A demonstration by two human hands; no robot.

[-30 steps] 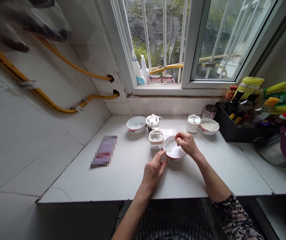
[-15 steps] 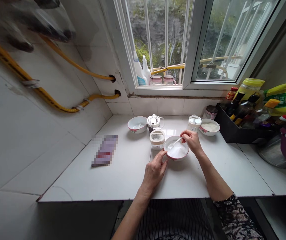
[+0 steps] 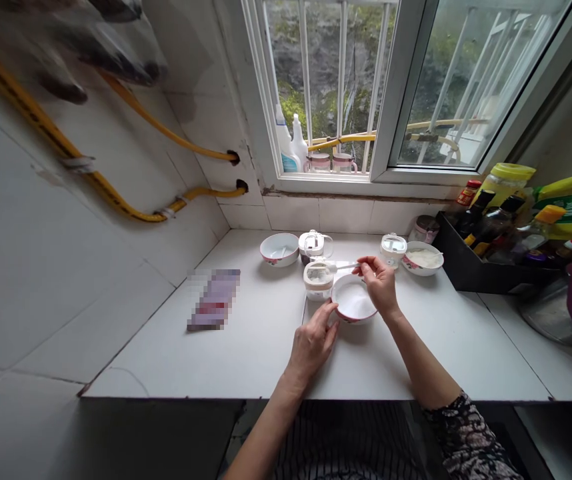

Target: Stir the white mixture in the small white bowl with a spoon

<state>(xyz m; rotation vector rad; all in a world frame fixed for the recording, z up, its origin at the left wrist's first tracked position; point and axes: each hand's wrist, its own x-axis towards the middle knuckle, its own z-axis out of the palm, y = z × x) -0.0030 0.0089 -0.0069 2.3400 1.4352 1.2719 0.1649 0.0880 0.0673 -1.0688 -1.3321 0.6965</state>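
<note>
A white bowl with a red rim and fine white powder in it stands on the counter. My left hand grips its near left rim between thumb and fingers. Pinched in my right hand is a white spoon, raised above the bowl's far edge and pointing left. The spoon's head is beside the top of a clear jar with a cream-white rim, just left of the bowl. Whether powder lies on the spoon is too small to tell.
Behind stand a second bowl with a spoon, a dark-filled jar, another jar and a bowl of whitish contents. A black bottle box and a metal pot are right. A blurred purple packet lies left.
My right hand has lifted the spoon out of the powder and brought it up toward the jar's top. My left hand stays at the bowl's rim. The view has shifted slightly.
</note>
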